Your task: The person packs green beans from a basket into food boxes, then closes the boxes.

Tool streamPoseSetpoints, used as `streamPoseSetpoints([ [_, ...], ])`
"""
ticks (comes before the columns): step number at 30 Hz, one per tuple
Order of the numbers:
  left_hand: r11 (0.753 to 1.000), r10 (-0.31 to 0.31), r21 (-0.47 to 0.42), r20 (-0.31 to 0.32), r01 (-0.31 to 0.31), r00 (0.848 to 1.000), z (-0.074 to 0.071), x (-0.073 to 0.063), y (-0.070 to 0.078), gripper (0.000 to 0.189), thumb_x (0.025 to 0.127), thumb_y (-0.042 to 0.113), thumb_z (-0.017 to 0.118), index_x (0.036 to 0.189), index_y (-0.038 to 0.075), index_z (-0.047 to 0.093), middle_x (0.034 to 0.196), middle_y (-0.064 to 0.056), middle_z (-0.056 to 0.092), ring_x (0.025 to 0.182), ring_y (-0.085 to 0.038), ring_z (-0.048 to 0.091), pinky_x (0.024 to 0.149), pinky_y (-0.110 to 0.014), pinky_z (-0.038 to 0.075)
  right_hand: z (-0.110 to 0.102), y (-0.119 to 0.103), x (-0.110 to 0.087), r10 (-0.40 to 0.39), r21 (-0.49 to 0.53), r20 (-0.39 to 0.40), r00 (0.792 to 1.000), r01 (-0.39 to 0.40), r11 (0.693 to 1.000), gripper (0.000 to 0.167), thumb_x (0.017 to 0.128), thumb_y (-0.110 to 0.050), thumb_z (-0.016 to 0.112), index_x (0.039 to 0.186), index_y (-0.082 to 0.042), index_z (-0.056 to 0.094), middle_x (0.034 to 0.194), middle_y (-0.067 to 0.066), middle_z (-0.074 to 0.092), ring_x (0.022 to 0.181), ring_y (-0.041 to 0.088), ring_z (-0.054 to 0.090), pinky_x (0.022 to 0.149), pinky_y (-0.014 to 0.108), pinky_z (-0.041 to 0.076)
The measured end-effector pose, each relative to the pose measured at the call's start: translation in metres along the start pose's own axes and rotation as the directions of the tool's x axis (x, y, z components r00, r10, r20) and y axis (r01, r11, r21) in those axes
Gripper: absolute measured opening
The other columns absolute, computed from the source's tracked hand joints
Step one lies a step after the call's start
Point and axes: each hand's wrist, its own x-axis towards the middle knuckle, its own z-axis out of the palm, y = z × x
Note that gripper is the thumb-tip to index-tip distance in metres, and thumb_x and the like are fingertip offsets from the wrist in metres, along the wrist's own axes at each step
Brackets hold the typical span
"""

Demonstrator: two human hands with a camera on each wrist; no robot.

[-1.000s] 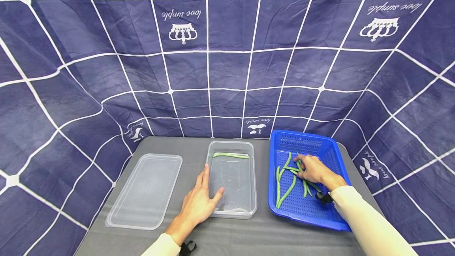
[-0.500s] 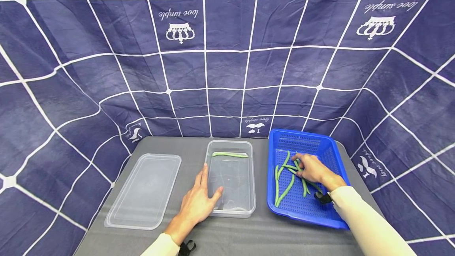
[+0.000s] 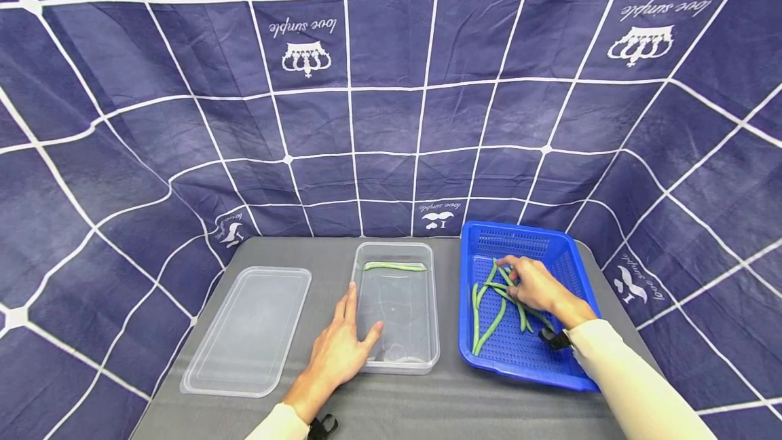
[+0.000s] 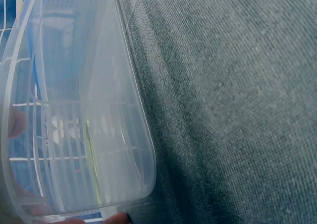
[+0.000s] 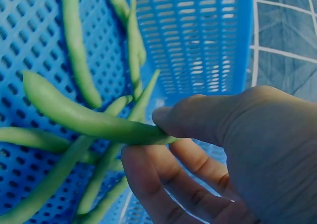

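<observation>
My right hand (image 3: 534,285) reaches into a blue plastic basket (image 3: 531,375) at the right. In the right wrist view its thumb and fingertips pinch one end of a green bean (image 5: 79,119), whose other end lies over several more beans (image 5: 77,45). Beside the clear plastic container (image 3: 394,311) in the middle is my left hand (image 3: 339,350), fingers straight along its left wall and thumb over the rim. One green bean (image 3: 394,267) lies across the far end inside that container. The left wrist view shows the container's wall (image 4: 104,50) close up, with the bean faintly visible through it.
A clear flat lid (image 3: 247,331) lies on the grey tabletop (image 3: 427,402) at the left. Dark blue cloth (image 3: 391,121) with white lines rises behind and on both sides. The basket's perforated walls (image 5: 193,40) stand around my right hand.
My right hand has shifted slightly toward the back of the basket, and the beans under its fingers have moved a little. The left hand stays at the container.
</observation>
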Motion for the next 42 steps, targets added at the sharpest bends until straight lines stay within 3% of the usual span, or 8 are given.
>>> streamPoseSetpoints([
  [5,1.0,-0.011,0.022,-0.014,0.011,1.0,-0.001,0.0,0.001,0.107,0.108,0.063,0.073,0.188,0.015,0.021,0.181,-0.015,0.048,0.117,-0.051,0.082,0.085,-0.065,0.066,-0.009,-0.021,0.007,0.0,-0.034,-0.029,1.0,-0.001,0.999,0.062,0.082,0.004,0.092,0.141,0.001,0.073,0.094,0.004,0.077,0.087,0.022,0.073,0.084,0.05,0.063],
  [10,1.0,-0.011,0.027,-0.025,0.012,1.0,-0.003,0.0,0.004,0.107,0.109,0.063,0.072,0.188,0.015,0.019,0.182,-0.015,0.047,0.117,-0.051,0.082,0.083,-0.064,0.066,-0.016,-0.036,0.015,0.014,-0.023,-0.067,0.998,-0.016,1.0,0.049,0.086,0.007,0.089,0.133,0.002,0.074,0.096,0.005,0.077,0.083,0.017,0.071,0.077,0.041,0.061],
  [16,0.999,-0.029,0.03,-0.017,0.029,0.999,-0.002,0.0,0.006,0.106,0.109,0.062,0.071,0.188,0.015,0.019,0.182,-0.015,0.047,0.12,-0.049,0.082,0.084,-0.064,0.066,-0.02,-0.053,0.028,-0.012,-0.028,-0.091,0.996,0.009,1.0,0.031,0.09,0.008,0.085,0.119,0.0,0.08,0.102,0.01,0.079,0.088,0.022,0.077,0.08,0.041,0.065],
  [22,0.999,-0.021,0.036,-0.039,0.023,0.999,0.003,0.001,0.007,0.105,0.109,0.061,0.072,0.188,0.016,0.02,0.18,-0.013,0.05,0.12,-0.049,0.082,0.085,-0.064,0.066,-0.022,-0.072,0.043,-0.085,-0.055,-0.098,0.992,0.08,0.995,0.03,0.092,0.008,0.083,0.12,-0.003,0.084,0.1,0.01,0.081,0.09,0.025,0.079,0.081,0.046,0.067],
  [27,0.999,-0.018,0.034,-0.056,0.02,0.998,0.004,0.0,0.007,0.105,0.108,0.06,0.074,0.188,0.016,0.022,0.179,-0.013,0.052,0.116,-0.048,0.083,0.083,-0.064,0.066,-0.016,-0.086,0.056,-0.129,-0.068,-0.107,0.986,0.122,0.99,0.034,0.094,0.005,0.083,0.125,-0.008,0.086,0.1,0.008,0.081,0.093,0.027,0.08,0.084,0.049,0.067],
  [32,0.999,-0.024,0.039,-0.051,0.026,0.998,0.004,-0.002,0.007,0.104,0.108,0.06,0.074,0.188,0.016,0.023,0.179,-0.011,0.051,0.116,-0.048,0.083,0.084,-0.063,0.066,-0.006,-0.103,0.066,-0.106,-0.067,-0.099,0.989,0.099,0.993,0.036,0.096,0.0,0.083,0.129,-0.014,0.087,0.105,0.005,0.08,0.096,0.024,0.08,0.084,0.048,0.068],
  [42,0.999,-0.018,0.036,-0.064,0.02,0.998,0.004,-0.005,0.006,0.104,0.107,0.059,0.074,0.187,0.015,0.024,0.179,-0.011,0.052,0.111,-0.048,0.084,0.08,-0.062,0.065,0.017,-0.13,0.096,-0.128,-0.017,-0.078,0.989,0.127,0.992,0.03,0.096,0.001,0.086,0.125,-0.01,0.087,0.106,0.005,0.083,0.098,0.022,0.082,0.089,0.045,0.069],
])
